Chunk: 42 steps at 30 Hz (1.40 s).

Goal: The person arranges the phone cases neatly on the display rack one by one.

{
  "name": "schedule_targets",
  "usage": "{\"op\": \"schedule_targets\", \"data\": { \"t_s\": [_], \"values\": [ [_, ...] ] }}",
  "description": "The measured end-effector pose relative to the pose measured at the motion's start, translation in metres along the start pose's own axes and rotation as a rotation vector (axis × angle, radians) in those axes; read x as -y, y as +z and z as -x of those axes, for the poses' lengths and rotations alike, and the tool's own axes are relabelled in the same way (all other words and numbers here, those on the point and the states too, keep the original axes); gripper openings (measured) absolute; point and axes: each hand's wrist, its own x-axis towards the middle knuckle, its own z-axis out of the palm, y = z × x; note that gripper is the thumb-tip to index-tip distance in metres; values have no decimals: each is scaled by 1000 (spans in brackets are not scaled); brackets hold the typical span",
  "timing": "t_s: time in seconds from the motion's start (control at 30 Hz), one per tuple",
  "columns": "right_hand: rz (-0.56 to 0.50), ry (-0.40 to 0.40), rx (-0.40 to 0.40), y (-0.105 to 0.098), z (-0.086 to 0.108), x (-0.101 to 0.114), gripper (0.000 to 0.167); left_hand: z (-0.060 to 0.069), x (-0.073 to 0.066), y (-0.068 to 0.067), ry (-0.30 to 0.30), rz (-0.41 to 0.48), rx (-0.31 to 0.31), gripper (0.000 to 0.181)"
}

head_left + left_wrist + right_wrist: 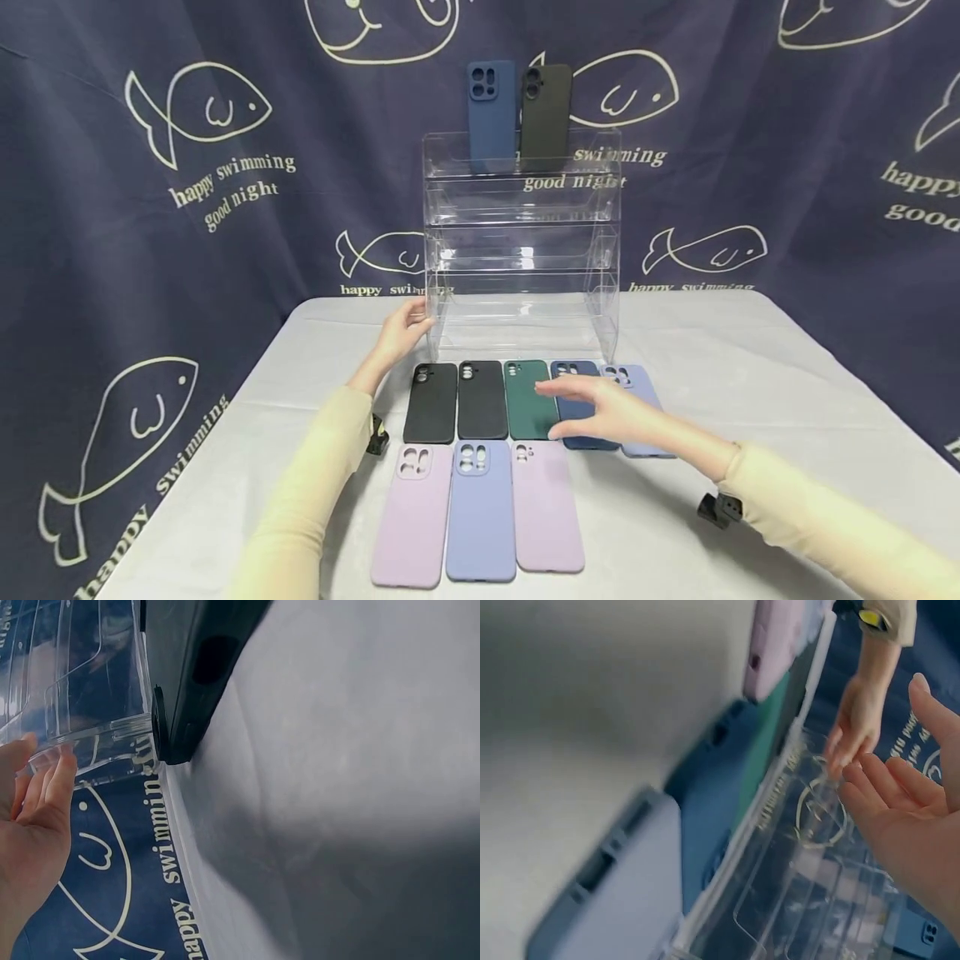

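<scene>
A clear tiered display rack [522, 272] stands at the back of the table. My left hand [400, 335] grips its left side edge between thumb and fingers, as the left wrist view also shows. My right hand [606, 410] hovers with fingers spread over a green phone case [527, 407] and a dark blue phone case [573, 409], holding nothing. On the rack's top tier a blue phone case [492, 104] and a dark grey-green phone case [546, 117] lean side by side. A light blue phone case [642, 387] lies partly beneath my right forearm.
Two black phone cases, one on the left [431, 408] and one beside it [482, 404], continue the row before the rack. Nearer me lie a lilac case [412, 525], a periwinkle case [481, 525] and another lilac case [549, 517]. A navy fish-print curtain [225, 292] hangs behind the white table [750, 375].
</scene>
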Motion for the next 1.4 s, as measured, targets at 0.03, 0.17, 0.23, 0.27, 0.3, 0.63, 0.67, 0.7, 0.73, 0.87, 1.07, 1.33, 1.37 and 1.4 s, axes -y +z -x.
{"op": "schedule_targets", "data": {
  "t_s": [0.03,0.17,0.23,0.27,0.3,0.63,0.67,0.7,0.73,0.87,1.07,1.33,1.37,1.4],
  "values": [
    [-5,-8,12,2,2,-1,59,-1,0,2,-2,2,3,47],
    [-73,-15,68,10,9,-5,56,-2,1,8,-2,-3,19,48],
    [-120,-13,104,15,13,-8,56,-2,1,9,-7,-7,28,49],
    [-140,-11,122,17,14,-9,56,-1,2,9,-8,-12,32,49],
    [-158,-8,140,19,15,-10,55,-1,2,9,-10,-14,35,49],
    [-184,-39,160,33,19,-14,40,1,4,7,15,0,49,51],
    [-179,-50,158,33,19,-14,38,2,4,7,17,6,52,51],
    [-176,-58,157,33,19,-14,37,2,4,6,21,6,54,51],
    [-176,-65,156,34,19,-14,36,2,4,6,25,3,57,51],
    [-173,-80,153,34,20,-13,35,4,3,4,8,9,56,52],
    [-6,-32,157,32,24,-6,53,6,1,-1,17,0,50,52],
    [141,53,193,35,30,2,79,6,1,-3,0,-6,59,50],
    [161,55,186,35,30,3,79,6,1,-3,-5,1,59,50],
    [183,52,179,35,30,4,80,6,1,-3,-6,3,59,50]
  ]
}}
